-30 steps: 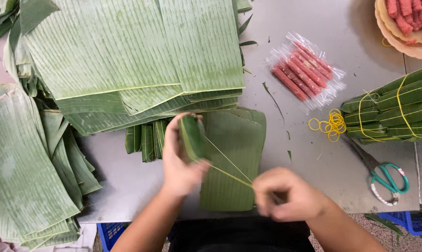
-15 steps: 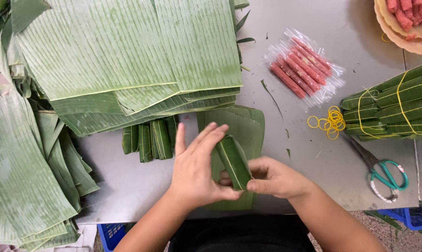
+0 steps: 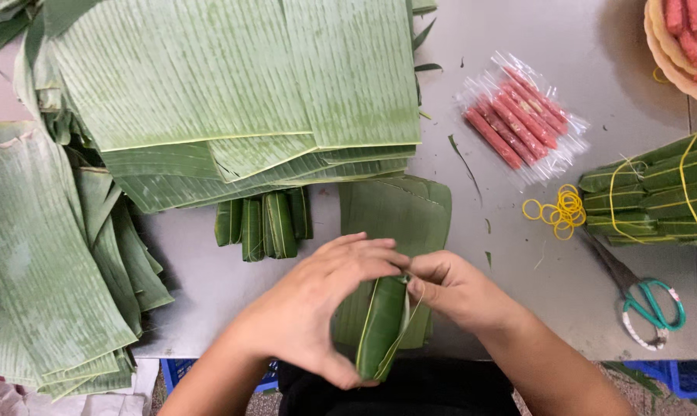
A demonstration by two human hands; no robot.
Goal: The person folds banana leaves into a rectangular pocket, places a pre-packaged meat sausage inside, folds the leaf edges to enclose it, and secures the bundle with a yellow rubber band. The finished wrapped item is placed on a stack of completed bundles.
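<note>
— Two hands, both on one thing? Where?

— Yep, bottom centre of frame. Left hand (image 3: 317, 308) is curled round a green leaf-wrapped roll (image 3: 381, 327), fingers arched over the top end, thumb under the bottom end. Closed on it, not flat.

— And the right?

— Right hand (image 3: 456, 289) is pinched tight at the roll's top end, fingertips (image 3: 416, 286) touching the left's. A thin yellow band (image 3: 407, 323) runs down the roll's right side from that pinch. Hands are together, no gap btwn them.

— Roll upright?

— Tilted a bit, long axis running top to bottom, held just above a small stack of cut leaf pieces (image 3: 398, 212) on the grey table (image 3: 209, 300).

— What else is nearby?

— Four finished rolls (image 3: 263, 223) side by side, centre-left, partly under the big leaf pile (image 3: 225, 92) in the upper left. More leaf strips (image 3: 48, 270) down the left edge. Upper right of centre: clear bag of pink sausages (image 3: 522, 115). Below it, loose yellow rubber bands (image 3: 560, 209). Right edge: tied bundle of rolls (image 3: 660, 192), and scissors (image 3: 645, 300) w/ teal handles lower right. Top right corner: basket (image 3: 672, 58) w/ more pink sausages.
</note>
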